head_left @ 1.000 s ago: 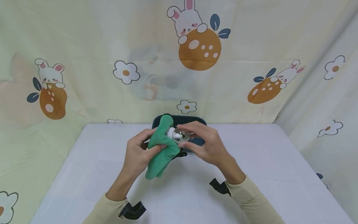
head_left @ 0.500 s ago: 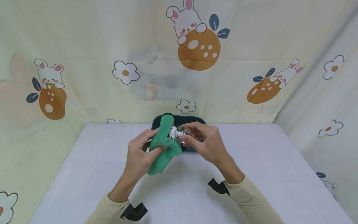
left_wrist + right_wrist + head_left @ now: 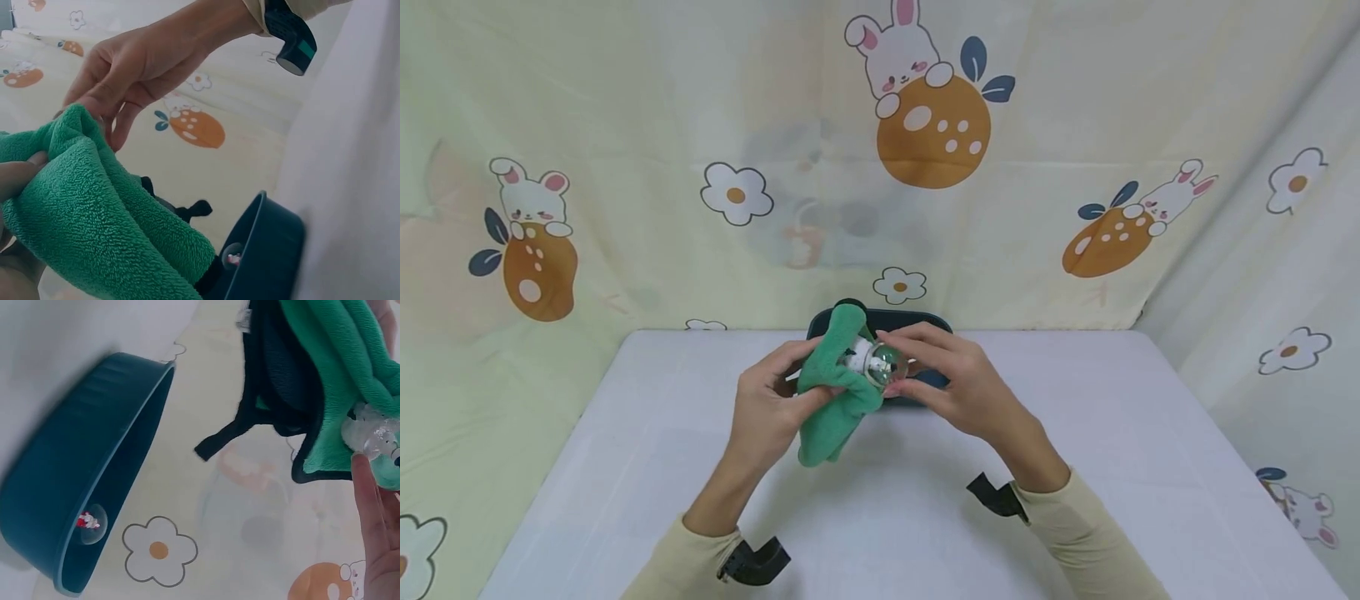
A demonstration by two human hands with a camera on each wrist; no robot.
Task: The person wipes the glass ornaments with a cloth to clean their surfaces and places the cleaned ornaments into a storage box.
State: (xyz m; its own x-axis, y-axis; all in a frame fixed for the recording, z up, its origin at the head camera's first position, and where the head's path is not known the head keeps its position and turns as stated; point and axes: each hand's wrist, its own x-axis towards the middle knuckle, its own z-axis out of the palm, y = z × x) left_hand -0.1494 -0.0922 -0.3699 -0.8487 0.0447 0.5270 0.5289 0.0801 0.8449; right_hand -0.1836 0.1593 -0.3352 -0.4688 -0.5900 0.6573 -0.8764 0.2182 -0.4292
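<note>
My left hand grips a green plush cloth with dark trim, folded round the white lower part of a small snow globe. The globe's clear dome pokes out toward the right, tilted, with a small white figure inside. My right hand holds the dome between thumb and fingertips. In the right wrist view, a finger touches the clear dome beside the cloth's folds. A dark strap dangles from the cloth. From the left wrist, the cloth hides the globe.
Behind the hands, a dark teal tub stands on the white table near the back curtain. Inside the tub sits another clear globe with a red and white figure. Dark wrist-worn cameras jut from both sleeves.
My right fingers curled closer round the dome, then spread back to its sides. The globe turned a little in the cloth. My left hand kept its grip with only slight shifts.
</note>
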